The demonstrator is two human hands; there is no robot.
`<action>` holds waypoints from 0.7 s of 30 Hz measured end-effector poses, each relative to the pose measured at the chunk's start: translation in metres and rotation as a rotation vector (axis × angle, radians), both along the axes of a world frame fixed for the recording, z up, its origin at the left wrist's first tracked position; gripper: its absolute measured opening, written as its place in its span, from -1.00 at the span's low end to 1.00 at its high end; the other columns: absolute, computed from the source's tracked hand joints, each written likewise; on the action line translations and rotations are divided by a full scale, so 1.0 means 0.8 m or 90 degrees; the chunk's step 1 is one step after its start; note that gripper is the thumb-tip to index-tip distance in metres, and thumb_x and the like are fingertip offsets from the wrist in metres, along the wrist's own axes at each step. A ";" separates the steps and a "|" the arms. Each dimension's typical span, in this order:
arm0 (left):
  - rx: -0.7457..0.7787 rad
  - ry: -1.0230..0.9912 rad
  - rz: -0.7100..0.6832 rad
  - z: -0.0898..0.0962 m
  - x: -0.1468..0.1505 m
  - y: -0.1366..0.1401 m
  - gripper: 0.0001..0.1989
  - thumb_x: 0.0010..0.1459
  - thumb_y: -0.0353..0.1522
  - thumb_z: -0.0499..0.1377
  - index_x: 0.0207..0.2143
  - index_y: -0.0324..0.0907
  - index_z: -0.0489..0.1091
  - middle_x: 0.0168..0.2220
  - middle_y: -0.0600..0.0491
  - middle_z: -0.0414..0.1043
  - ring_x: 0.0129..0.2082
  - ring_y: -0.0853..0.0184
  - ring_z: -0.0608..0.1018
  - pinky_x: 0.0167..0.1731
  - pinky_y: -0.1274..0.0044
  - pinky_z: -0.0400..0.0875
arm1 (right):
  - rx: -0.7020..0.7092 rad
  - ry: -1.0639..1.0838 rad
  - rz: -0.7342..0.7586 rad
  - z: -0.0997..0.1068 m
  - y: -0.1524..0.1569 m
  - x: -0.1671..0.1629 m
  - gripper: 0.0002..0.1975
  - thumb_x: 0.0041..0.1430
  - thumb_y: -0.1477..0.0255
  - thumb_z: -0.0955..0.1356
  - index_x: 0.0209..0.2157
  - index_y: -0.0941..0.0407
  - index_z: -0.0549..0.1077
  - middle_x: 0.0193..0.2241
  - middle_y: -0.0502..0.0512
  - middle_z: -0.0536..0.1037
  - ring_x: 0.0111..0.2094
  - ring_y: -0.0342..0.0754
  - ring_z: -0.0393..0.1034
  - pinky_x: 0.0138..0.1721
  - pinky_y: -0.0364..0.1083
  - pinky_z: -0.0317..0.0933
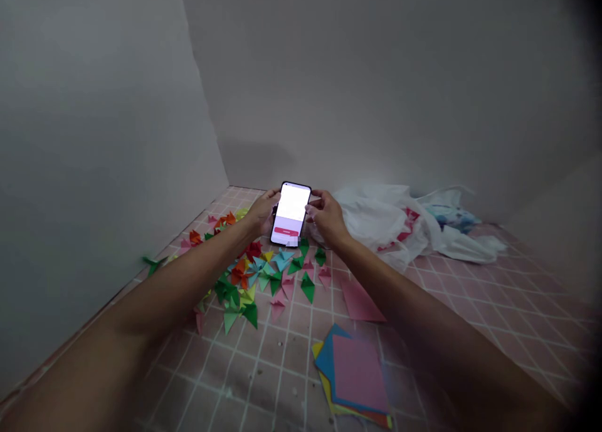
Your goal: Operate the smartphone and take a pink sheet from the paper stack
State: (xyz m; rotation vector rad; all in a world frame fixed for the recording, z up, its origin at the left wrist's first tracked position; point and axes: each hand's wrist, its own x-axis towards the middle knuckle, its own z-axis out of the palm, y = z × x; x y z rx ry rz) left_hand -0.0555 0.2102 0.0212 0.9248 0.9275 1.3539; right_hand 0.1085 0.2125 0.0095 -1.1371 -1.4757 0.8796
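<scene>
A smartphone [291, 214] with a bright screen is held up above the floor, tilted a little. On its left edge my left hand [262, 212] is closed, the thumb beside the screen. My right hand [328, 217] grips the right edge, thumb at the side and index finger near the upper corner. The screen is mostly white, with a red bar low down; its text is too small to read. Below and to the left of the phone lie many folded paper birds [275, 283] in green, pink, orange, yellow and blue, partly hidden by my left forearm.
A stack of coloured paper squares [360, 372] lies on the pink tiled floor [263, 388]. Another pink sheet [360, 300] is partly behind my right forearm. White plastic bags [376, 219] lie by the back wall [357, 93]. A grey wall [94, 137] bounds the left side.
</scene>
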 end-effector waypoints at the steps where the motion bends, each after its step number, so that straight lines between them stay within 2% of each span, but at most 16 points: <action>1: 0.001 0.001 -0.001 0.000 0.000 0.000 -0.91 0.15 -0.47 0.18 -0.26 -0.21 0.44 -0.32 -0.02 0.55 -0.39 0.33 0.54 -0.34 0.50 0.41 | -0.004 0.004 0.000 0.001 -0.001 0.000 -0.63 0.03 0.55 0.31 -0.06 0.15 0.37 -0.39 0.06 0.47 -0.42 -0.06 0.41 -0.41 -0.07 0.35; 10: 0.004 0.008 -0.007 -0.002 -0.001 0.001 -0.87 0.10 -0.39 0.25 -0.25 -0.19 0.44 -0.34 -0.02 0.55 -0.38 0.31 0.54 -0.33 0.48 0.40 | -0.018 0.030 0.005 -0.002 0.001 -0.002 -0.66 0.04 0.56 0.32 -0.09 0.13 0.38 -0.39 0.06 0.49 -0.42 -0.06 0.42 -0.42 -0.08 0.35; 21: 0.011 0.002 -0.009 0.002 0.001 -0.003 -0.90 0.10 -0.42 0.24 -0.27 -0.19 0.44 -0.33 -0.01 0.54 -0.41 0.35 0.53 -0.36 0.52 0.39 | -0.026 0.054 0.011 0.000 0.003 -0.006 -0.72 0.07 0.58 0.32 -0.13 0.13 0.38 -0.35 0.08 0.49 -0.43 -0.08 0.43 -0.47 -0.10 0.40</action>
